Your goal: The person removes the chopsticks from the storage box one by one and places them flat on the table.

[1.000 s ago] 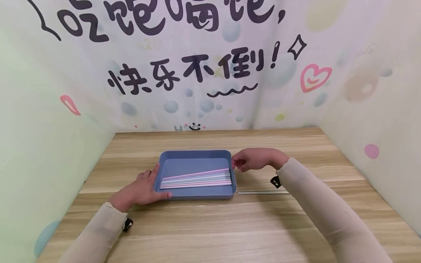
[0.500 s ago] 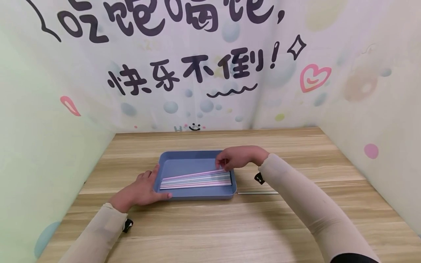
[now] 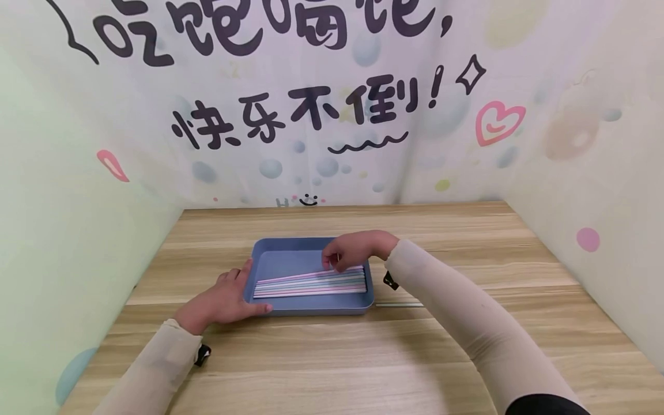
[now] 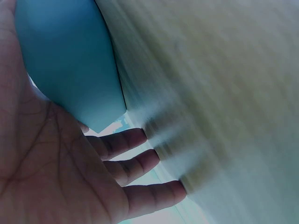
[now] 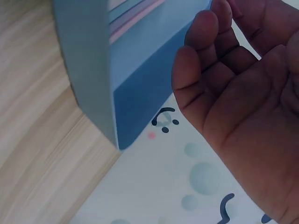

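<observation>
You are keeping the blue tray [image 3: 282, 260] near the centre of the worktop [image 3: 311, 369], and a bundle of thin pink, white and pale-blue sticks [image 3: 306, 286] is lying inside it. The sticks are filling the 6 o'clock half, running roughly from 9 to 3 o'clock and fanning slightly apart towards 3. Your left hand [image 3: 225, 297] is resting against the tray at about 8 o'clock, fingers lying extended and spread along its outer wall while the thumb is reaching over the near rim; it is bracing the tray with a wide-open grasp. Your right hand [image 3: 353, 249] is sitting over the 2 o'clock part of the tray, its fingers curling downwards and its tips coming close to the outermost pink stick; you cannot tell whether they are touching or pinching anything, since the fingertips are partly hiding one another. A loose stick [image 3: 399, 305] is lying on the worktop at about 4 o'clock, one end just beside the tray and the other disappearing behind your right sleeve [image 3: 461, 314]. Your left sleeve [image 3: 155, 366] is coming in from 7 o'clock. At 12 o'clock, a printed backdrop [image 3: 249, 173] is standing behind the worktop, showing dark lettering and coloured spots.
</observation>
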Motion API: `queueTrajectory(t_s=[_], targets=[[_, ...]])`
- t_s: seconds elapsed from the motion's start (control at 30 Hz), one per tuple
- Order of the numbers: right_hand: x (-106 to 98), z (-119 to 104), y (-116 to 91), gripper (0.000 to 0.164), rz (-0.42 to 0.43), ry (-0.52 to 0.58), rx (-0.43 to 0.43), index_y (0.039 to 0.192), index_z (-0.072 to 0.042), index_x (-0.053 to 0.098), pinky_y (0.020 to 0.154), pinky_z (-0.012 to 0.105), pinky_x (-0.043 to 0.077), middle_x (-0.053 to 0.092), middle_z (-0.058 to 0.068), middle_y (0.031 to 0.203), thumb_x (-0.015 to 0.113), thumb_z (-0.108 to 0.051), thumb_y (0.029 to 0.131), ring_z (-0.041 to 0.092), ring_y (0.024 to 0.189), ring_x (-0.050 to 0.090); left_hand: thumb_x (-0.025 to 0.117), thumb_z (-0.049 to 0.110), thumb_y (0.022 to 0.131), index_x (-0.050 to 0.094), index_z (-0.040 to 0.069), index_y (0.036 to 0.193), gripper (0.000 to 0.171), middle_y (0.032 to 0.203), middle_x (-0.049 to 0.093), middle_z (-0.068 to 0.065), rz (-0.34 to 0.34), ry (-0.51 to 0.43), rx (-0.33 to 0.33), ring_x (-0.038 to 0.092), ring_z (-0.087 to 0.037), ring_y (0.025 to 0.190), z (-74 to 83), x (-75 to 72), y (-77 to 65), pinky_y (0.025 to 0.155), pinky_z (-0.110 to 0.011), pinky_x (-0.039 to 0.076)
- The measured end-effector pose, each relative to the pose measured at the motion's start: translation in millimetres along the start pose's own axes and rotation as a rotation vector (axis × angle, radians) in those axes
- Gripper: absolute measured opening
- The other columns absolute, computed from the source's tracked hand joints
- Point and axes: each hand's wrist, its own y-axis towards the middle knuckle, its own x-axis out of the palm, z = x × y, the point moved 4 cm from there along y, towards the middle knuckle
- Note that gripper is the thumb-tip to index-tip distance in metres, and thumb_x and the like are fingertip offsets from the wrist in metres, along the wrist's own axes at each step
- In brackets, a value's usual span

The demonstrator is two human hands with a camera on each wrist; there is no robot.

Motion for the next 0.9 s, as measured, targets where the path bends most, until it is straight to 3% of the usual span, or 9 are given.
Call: queueTrajectory(t_s=[0.37, 0.9], targets=[[1, 1, 27, 0.015, -0.008, 0.051, 0.035, 0.106, -0.011, 0.067, 0.072, 0.027, 0.042, 0.056, -0.002, 0.087, 0.061, -0.004, 0.094, 0.013, 0.083, 0.051, 0.063, 0.077, 0.077, 0.004, -0.004, 0.156, 0.127, 0.147, 0.029, -0.038, 0.002, -0.003, -0.001, 0.029, -0.055, 0.134, 1.1, -0.7, -1.4, 0.101, -0.064, 0.036], [11, 5, 50, 0.014, 0.033, 0.120, 0.043, 0.104, -0.010, 0.065, 0.070, 0.025, 0.040, 0.052, 0.000, 0.085, 0.063, -0.001, 0.094, 0.013, 0.080, 0.048, 0.064, 0.076, 0.077, 0.006, -0.005, 0.156, 0.127, 0.147, 0.030, -0.038, 0.006, -0.003, -0.004, 0.030, -0.054, 0.134, 2.1, -1.6, -3.0, 0.101, -0.063, 0.037]])
